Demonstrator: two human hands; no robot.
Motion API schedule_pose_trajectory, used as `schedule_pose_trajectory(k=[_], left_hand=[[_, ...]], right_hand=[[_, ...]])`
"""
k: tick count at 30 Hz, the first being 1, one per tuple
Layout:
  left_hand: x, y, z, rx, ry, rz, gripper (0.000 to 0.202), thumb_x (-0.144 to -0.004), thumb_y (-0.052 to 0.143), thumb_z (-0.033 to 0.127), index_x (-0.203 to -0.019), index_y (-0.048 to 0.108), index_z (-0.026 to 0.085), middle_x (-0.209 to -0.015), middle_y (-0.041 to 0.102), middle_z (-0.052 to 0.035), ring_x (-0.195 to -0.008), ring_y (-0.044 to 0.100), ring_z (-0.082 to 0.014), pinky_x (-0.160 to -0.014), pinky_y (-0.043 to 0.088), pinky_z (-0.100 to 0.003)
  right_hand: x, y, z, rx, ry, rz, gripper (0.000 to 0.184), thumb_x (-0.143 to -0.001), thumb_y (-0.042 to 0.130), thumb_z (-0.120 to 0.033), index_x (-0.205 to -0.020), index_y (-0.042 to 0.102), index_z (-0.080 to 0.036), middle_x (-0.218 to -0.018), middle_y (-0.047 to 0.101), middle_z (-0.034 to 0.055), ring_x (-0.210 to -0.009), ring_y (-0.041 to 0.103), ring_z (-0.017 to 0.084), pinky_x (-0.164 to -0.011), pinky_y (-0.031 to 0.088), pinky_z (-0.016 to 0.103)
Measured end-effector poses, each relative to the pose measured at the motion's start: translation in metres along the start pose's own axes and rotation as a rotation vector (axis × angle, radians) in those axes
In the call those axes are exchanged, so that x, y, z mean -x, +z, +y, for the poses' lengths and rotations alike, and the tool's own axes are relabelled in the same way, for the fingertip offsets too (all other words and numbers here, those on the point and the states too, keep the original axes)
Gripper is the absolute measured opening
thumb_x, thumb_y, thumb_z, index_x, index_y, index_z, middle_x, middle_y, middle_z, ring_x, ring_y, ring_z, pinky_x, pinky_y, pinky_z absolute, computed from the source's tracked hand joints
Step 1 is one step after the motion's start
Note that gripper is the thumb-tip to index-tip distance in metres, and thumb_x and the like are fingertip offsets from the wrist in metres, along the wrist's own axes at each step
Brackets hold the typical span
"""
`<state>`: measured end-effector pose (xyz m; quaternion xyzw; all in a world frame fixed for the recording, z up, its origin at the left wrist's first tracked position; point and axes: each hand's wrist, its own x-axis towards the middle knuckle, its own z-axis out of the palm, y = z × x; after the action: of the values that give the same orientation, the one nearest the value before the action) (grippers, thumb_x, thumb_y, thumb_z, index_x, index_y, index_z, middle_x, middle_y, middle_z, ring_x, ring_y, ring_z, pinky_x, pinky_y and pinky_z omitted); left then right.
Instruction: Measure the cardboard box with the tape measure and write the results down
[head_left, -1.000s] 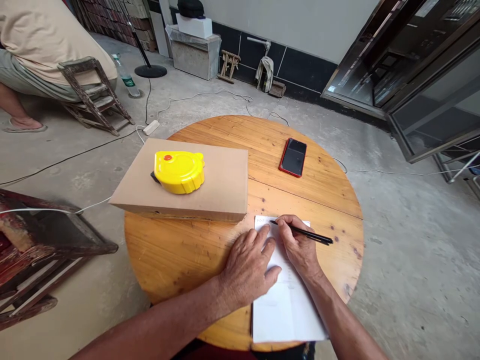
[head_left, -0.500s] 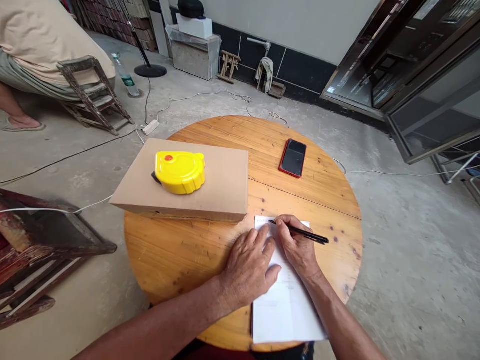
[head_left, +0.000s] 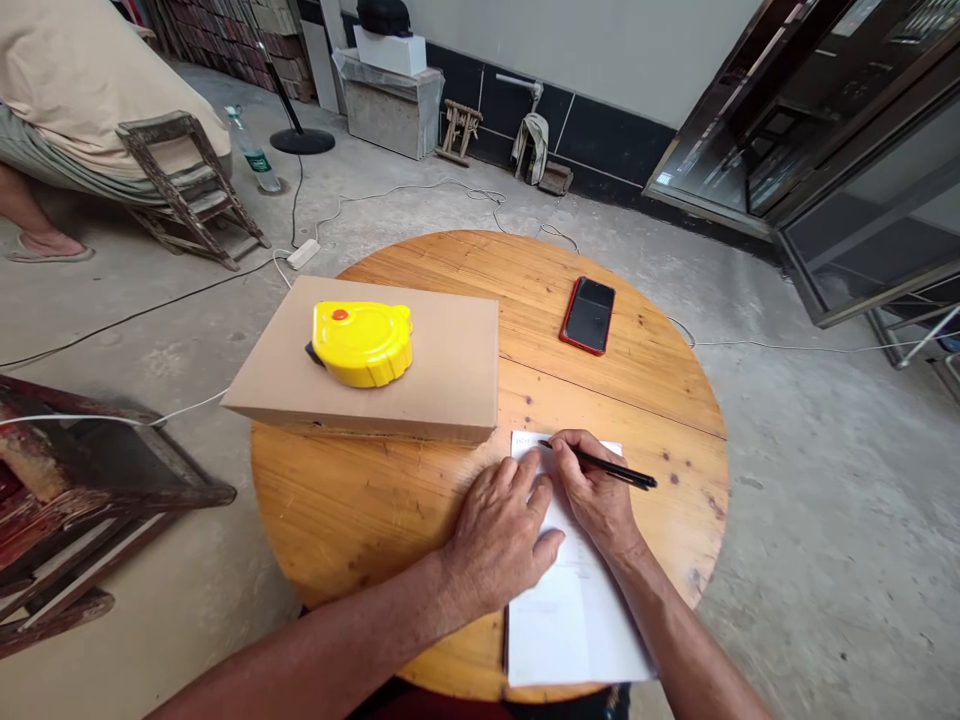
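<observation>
On a round wooden table [head_left: 360, 520] lies a white sheet of paper [head_left: 551, 635] near its front edge. My left hand [head_left: 502, 530] rests flat across the paper's left side, fingers apart. In my right hand [head_left: 596, 495] a black pen [head_left: 634, 475] is pinched, its tip touching the top of the sheet beside faint handwriting. Both forearms reach in from below and cover parts of the paper. To the left of the paper stands a closed cardboard box [head_left: 442, 350], with a yellow tape measure [head_left: 364, 340] lying on top.
A phone in a red case [head_left: 589, 315] lies at the table's back right. A person sits on a small wooden chair [head_left: 187, 195] at the upper left, near a water bottle [head_left: 255, 155]. Another wooden chair [head_left: 97, 490] stands left. Cables and a power strip [head_left: 304, 254] cross the floor.
The whole view has shifted very slightly. Both hands, the pen and the paper hold nearly the same places.
</observation>
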<state>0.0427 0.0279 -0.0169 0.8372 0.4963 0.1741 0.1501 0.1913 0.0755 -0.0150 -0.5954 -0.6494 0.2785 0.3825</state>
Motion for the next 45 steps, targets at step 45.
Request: schedule_pose_trajectory(k=[45], left_hand=[[0.0,-0.0006,0.0007,-0.007,-0.008,-0.021,0.041,-0.083,0.064,0.038,-0.118,0.057,0.016,-0.146,0.044,-0.0138,-0.121,0.048,-0.0323,-0.101,0.043,-0.047]], right_hand=[[0.001,-0.0011,-0.0009,-0.06,0.015,0.047,0.02,-0.088,0.055,-0.031,-0.075,0.063,-0.019,-0.062,0.059,-0.0016,-0.055,0.051,0.013,-0.052,0.044,0.024]])
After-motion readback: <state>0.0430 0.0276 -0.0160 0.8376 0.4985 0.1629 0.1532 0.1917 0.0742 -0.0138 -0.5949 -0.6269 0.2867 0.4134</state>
